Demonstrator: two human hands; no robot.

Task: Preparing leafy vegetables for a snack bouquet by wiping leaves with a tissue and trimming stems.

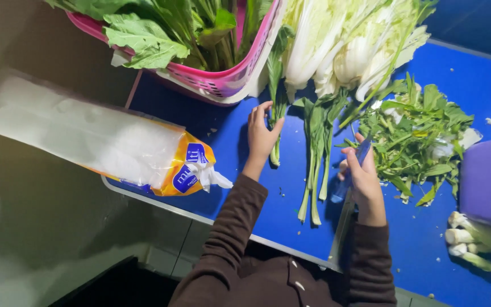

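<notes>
Pinning leafy stalk [275,116] flat on blue table [223,153], left hand [261,136] fingers spread, nothing clamped. Right of stalk, right hand [362,176] clamped around blue-handled knife [350,173], beside trimmed leaf pile [421,136].

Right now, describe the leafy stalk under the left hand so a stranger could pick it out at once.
Start at the pink basket at the blue table's far edge. Just right of it, the left hand rests on a single green stalk running toward the person. Unlike the bundled stalks to its right, it lies alone.
</notes>
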